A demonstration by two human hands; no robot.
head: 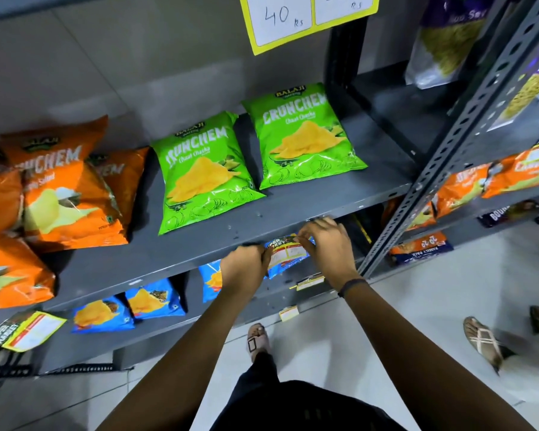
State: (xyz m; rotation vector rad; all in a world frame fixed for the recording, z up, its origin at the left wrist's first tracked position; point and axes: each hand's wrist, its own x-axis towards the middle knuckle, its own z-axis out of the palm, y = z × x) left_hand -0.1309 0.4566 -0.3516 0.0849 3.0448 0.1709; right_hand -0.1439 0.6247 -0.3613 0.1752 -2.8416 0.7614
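A small price label (pixel 285 251), yellow and white with a dark "SUPER MARKET" strip, sits against the front edge of the grey metal shelf (pixel 293 209). My left hand (pixel 246 264) pinches its left end and my right hand (pixel 325 244) pinches its upper right corner. Both hands are just below the shelf's front lip. Two green Crunchem chip bags (pixel 204 172) (pixel 302 138) lie flat on the shelf right above my hands.
Orange chip bags (pixel 66 194) pile up at the shelf's left. Blue chip bags (pixel 154 300) lie on the lower shelf, and another label (pixel 25 331) hangs at its left. A slotted upright (pixel 448 144) stands to the right. Another person's sandalled feet (pixel 483 340) stand on the tiled floor.
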